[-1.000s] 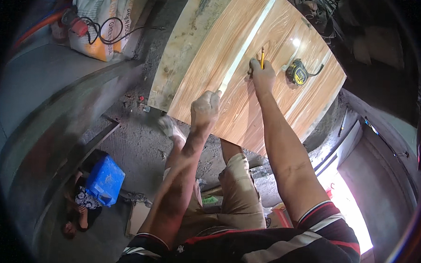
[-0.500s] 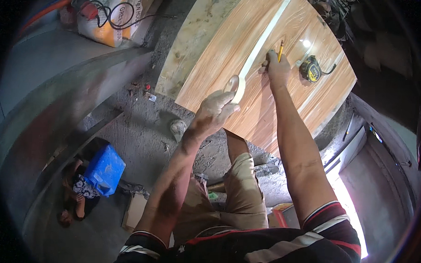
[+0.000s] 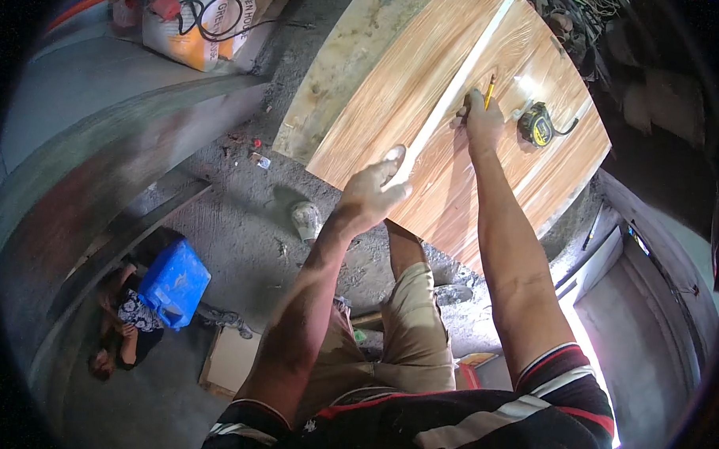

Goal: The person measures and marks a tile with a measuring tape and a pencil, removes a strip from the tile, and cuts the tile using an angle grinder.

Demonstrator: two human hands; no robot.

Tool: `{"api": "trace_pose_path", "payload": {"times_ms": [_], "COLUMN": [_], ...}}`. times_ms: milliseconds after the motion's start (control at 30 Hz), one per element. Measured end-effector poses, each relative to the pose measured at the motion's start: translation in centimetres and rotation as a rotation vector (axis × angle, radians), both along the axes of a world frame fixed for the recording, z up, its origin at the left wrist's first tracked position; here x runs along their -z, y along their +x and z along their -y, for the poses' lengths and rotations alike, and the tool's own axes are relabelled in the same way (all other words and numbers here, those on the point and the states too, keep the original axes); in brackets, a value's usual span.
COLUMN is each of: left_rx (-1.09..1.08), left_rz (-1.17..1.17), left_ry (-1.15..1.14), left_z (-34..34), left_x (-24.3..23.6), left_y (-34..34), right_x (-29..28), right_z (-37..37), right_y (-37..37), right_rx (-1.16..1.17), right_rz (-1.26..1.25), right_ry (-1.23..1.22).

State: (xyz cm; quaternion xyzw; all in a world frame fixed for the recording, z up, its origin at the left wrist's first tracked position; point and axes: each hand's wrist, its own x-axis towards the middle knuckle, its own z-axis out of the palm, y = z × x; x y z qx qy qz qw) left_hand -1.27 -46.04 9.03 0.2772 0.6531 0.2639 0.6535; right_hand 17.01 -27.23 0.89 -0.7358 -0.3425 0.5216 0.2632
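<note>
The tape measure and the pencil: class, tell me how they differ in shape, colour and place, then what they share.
Shape: the tape measure is chunky and rounded; the pencil is slim and straight.
Colour: the tape measure is mostly black with yellow; the pencil is mainly yellow.
Place: the tape measure lies on the wood-grain board; the pencil is in the right hand.
Both show yellow.

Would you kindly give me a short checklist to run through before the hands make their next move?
1. Tape roll held in the left hand: ok.
2. White strip runs from the roll up the wood-grain panel: ok.
3. Strip stuck down along its whole length: cannot tell.
4. Pencil held in the right hand: ok.
5. Tape measure away from the strip: ok.
6. Panel free of loose tools: not ok, the tape measure rests on it.
</note>
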Motion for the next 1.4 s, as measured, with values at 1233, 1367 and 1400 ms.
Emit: {"api": "trace_pose_path", "payload": {"times_ms": [1233,1367,1400], "left_rx": [0.25,0.298,0.296], "left_rz": [-0.511,-0.614,-0.614], "left_ry": [0.554,0.657,0.656], "left_z": [4.6,6.7,6.9], "left_x": [-3.8,-2.3,-2.2], "left_y": [-3.9,-5.1,-5.1], "right_x": [1.2,0.9,0.9], "right_z": [0.3,0.3,0.2], "right_y": [0.6,-0.2,0.1], "right_rx": [-0.034,-0.044,-0.044], "right_rz": [0.022,0.042,0.031], "right_ry": [0.014,0.017,0.019]}}
